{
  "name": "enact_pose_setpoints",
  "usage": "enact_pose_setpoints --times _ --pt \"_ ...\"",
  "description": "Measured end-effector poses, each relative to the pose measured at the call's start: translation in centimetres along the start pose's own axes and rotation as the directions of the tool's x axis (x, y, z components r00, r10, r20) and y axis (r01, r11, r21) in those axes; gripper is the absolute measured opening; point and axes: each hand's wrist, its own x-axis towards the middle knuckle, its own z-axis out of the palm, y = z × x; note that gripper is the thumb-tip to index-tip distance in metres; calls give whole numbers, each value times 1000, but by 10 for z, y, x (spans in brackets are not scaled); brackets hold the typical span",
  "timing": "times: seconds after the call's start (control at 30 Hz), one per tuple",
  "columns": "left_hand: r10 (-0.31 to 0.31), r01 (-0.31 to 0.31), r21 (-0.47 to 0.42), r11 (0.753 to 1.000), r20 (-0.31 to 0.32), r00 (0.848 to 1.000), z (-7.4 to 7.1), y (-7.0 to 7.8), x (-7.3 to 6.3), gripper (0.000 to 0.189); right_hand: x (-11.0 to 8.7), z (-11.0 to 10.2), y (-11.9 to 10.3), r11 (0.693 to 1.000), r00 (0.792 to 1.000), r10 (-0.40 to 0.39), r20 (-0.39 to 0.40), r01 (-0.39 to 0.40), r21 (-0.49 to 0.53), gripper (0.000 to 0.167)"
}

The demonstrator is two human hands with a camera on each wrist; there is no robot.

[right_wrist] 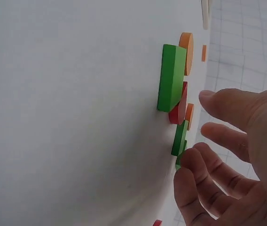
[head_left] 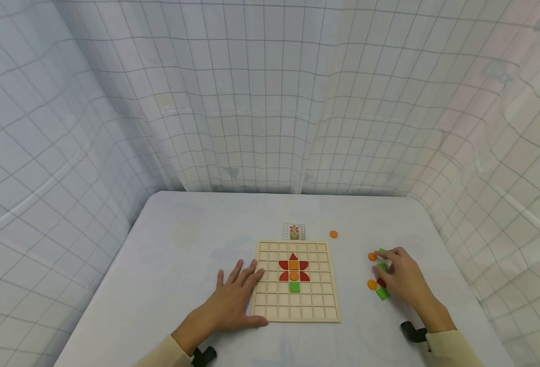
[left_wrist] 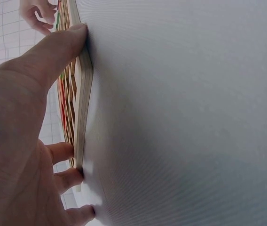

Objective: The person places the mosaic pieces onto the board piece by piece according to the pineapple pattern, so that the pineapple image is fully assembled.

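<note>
A square wooden grid board (head_left: 316,308) lies on the table. Seated in its cells are red pieces (head_left: 303,265), an orange square (head_left: 293,264), an orange disc (head_left: 294,276) and a green square (head_left: 294,287). My left hand (head_left: 231,303) rests with spread fingers along the board's left edge, its thumb (left_wrist: 70,42) at the near corner. Over the loose pieces on the right, my right hand (head_left: 405,278) hovers, thumb and fingers apart, with nothing visible between them. Below it lie green squares (right_wrist: 172,77), a red piece (right_wrist: 179,106) and orange discs (right_wrist: 188,52), some partly hidden.
A small printed pattern card (head_left: 294,231) lies just beyond the board's far edge. To its right is a lone orange disc (head_left: 333,234). White checked curtains (head_left: 261,102) enclose the white table (head_left: 183,229) at the back and both sides.
</note>
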Motion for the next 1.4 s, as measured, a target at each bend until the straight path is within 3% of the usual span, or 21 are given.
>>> enact_pose_setpoints --times 0.17,0.37,0.63,0.83,1.03,1.4 --pt "-5 5 -10 1000 10 1000 -1 2 0 126 11 1 0 999 995 23 99 -20 -30 38" --pt "-1 1 -4 1000 7 1000 0 2 1 126 19 3 -2 999 994 14 107 -9 -48 21" --pt "6 -6 10 1000 6 1000 2 -1 1 126 19 12 -16 999 993 45 113 -47 14 16" --pt "5 -5 3 1000 3 1000 2 -1 -1 126 14 25 -48 998 996 -44 77 42 37 18" --pt "2 -2 2 1000 1 1000 0 1 -1 126 12 36 -80 987 985 -147 91 139 82 22" --pt "7 -7 0 1000 -6 1000 -2 0 -1 126 13 65 -121 941 913 -330 242 296 166 17"
